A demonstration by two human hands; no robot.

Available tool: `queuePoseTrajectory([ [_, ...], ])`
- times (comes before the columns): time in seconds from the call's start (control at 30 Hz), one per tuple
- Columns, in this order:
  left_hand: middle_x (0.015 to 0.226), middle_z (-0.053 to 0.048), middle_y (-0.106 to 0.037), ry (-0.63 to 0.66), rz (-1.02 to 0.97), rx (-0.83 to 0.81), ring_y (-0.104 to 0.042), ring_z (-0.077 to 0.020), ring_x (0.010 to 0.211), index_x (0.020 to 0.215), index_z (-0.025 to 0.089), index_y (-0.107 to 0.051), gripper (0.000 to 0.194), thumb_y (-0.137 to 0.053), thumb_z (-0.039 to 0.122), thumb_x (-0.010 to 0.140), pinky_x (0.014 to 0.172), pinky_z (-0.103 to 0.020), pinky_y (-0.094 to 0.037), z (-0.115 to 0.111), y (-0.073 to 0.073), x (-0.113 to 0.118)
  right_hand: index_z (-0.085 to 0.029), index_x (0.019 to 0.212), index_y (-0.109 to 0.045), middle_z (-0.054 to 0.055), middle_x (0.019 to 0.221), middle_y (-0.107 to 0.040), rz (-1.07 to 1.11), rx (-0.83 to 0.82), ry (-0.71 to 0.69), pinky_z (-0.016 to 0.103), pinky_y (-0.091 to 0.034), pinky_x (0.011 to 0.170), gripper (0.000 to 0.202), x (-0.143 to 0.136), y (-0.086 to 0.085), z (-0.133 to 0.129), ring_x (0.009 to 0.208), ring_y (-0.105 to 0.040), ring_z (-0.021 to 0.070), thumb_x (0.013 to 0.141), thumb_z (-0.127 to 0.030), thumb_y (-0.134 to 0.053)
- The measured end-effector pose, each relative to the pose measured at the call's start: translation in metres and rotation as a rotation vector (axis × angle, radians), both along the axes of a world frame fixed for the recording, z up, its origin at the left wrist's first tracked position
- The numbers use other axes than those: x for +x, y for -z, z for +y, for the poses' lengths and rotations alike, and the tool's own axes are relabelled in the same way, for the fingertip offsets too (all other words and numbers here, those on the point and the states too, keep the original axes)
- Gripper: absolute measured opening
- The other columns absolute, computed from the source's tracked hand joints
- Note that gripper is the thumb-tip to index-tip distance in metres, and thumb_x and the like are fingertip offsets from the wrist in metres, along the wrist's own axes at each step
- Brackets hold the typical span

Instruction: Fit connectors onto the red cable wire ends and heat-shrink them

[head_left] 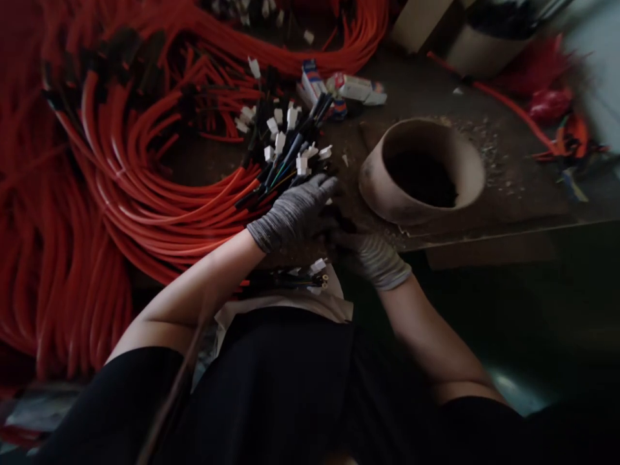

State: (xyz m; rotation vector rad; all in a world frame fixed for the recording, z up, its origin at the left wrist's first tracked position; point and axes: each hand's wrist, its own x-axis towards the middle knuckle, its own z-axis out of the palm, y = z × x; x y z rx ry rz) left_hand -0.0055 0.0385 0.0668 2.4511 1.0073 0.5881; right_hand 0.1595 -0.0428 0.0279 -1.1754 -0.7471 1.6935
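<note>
My left hand [303,210], in a grey knitted glove, is closed with bent fingers just below the white plug connectors [290,145] at the ends of the red cables [194,206]. Close against its fingertips is my right hand [372,255], gloved alike, with its fingers drawn together. Whatever sits between the two hands is dark and too small to make out. Black wire ends [285,171] fan out beyond my left hand. More wire ends with ring terminals [323,280] lie below it, near my lap.
A round pale tub [375,187] with dark contents stands right of my hands, scraps [489,155] scattered beside it. Small printed boxes [356,87] lie behind. Thick bundles of red cable [62,271] fill the left. The table edge [513,234] runs along the right.
</note>
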Motion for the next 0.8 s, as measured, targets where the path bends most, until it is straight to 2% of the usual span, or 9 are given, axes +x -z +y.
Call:
queuePoseTrajectory([
  [0.1,0.100,-0.011,-0.067,-0.067,-0.040,0.034,-0.061,-0.0199,0.089,0.106,0.009,-0.063,0.040,-0.063,0.045,0.089,0.078,-0.030,-0.048,-0.026,0.008,-0.028,-0.024,0.081,-0.070,-0.002,0.078,-0.067,-0.095,0.054,0.106,0.024,-0.053,0.059,0.025,0.011,-0.001,-0.005,0.067,-0.062,0.0124,0.061,-0.027,-0.084],
  [0.17,0.083,-0.005,-0.067,0.101,0.147,-0.031,-0.061,-0.0174,0.076,0.095,0.014,-0.067,0.032,-0.059,0.045,0.091,0.066,-0.028,-0.045,-0.052,0.024,-0.048,-0.023,0.078,-0.072,0.000,0.088,-0.071,-0.145,0.048,0.149,0.027,-0.057,0.065,0.028,0.023,0.000,-0.008,0.077,-0.066,0.0146,0.058,-0.032,-0.089],
  [0.2,0.091,-0.007,-0.069,0.197,0.276,-0.033,-0.063,-0.0196,0.080,0.104,0.016,-0.069,0.035,-0.061,0.047,0.089,0.066,-0.028,-0.045,-0.065,0.034,-0.056,-0.023,0.077,-0.072,0.000,0.092,-0.072,-0.157,0.012,0.163,0.027,-0.058,0.065,0.030,0.027,0.002,-0.010,0.079,-0.067,0.0153,0.056,-0.033,-0.090],
  [0.27,0.100,-0.016,-0.069,0.194,0.544,0.020,-0.065,-0.0263,0.085,0.113,0.011,-0.069,0.033,-0.057,0.034,0.092,0.064,-0.032,-0.047,-0.089,0.056,-0.069,-0.024,0.076,-0.071,-0.001,0.087,-0.072,-0.163,-0.093,0.211,0.023,-0.055,0.057,0.033,0.031,0.008,-0.010,0.073,-0.065,0.0135,0.054,-0.035,-0.092],
  [0.33,0.102,-0.017,-0.069,0.173,0.583,-0.015,-0.067,-0.0272,0.090,0.123,0.013,-0.066,0.035,-0.049,0.019,0.093,0.067,-0.034,-0.051,-0.101,0.070,-0.078,-0.023,0.078,-0.069,-0.002,0.072,-0.069,-0.171,-0.172,0.266,0.018,-0.045,0.045,0.035,0.028,0.016,-0.009,0.058,-0.058,0.0096,0.057,-0.040,-0.090],
  [0.47,0.109,-0.010,-0.073,0.141,0.070,-0.417,-0.069,-0.0223,0.094,0.125,0.017,-0.066,0.037,-0.053,0.034,0.095,0.082,-0.033,-0.055,-0.087,0.062,-0.083,-0.024,0.083,-0.059,-0.003,0.063,-0.065,-0.194,-0.159,0.273,0.016,-0.029,0.034,0.044,0.022,0.022,-0.006,0.043,-0.045,0.0077,0.059,-0.048,-0.086],
  [0.57,0.098,-0.007,-0.074,0.099,-0.145,-0.680,-0.069,-0.0205,0.084,0.111,0.013,-0.070,0.040,-0.052,0.045,0.095,0.075,-0.029,-0.055,-0.068,0.045,-0.073,-0.023,0.080,-0.057,-0.002,0.072,-0.069,-0.288,-0.042,0.193,0.019,-0.037,0.039,0.042,0.029,0.017,-0.010,0.050,-0.053,0.0102,0.058,-0.043,-0.087],
  [0.67,0.092,-0.005,-0.073,0.075,-0.112,-0.604,-0.067,-0.0182,0.080,0.106,0.016,-0.070,0.032,-0.052,0.039,0.094,0.071,-0.027,-0.053,-0.059,0.045,-0.053,-0.022,0.082,-0.066,0.000,0.077,-0.069,-0.477,0.142,0.045,0.026,-0.049,0.053,0.026,0.037,0.012,-0.018,0.060,-0.059,0.0130,0.068,-0.039,-0.081],
  [0.8,0.086,-0.007,-0.069,-0.117,-0.064,-0.412,-0.063,-0.0190,0.076,0.102,0.013,-0.067,0.028,-0.049,0.032,0.092,0.071,-0.031,-0.049,-0.059,0.064,-0.034,-0.021,0.086,-0.070,0.001,0.076,-0.067,-0.638,0.240,-0.066,0.030,-0.051,0.064,0.016,0.041,0.017,-0.024,0.065,-0.058,0.0145,0.076,-0.033,-0.072],
])
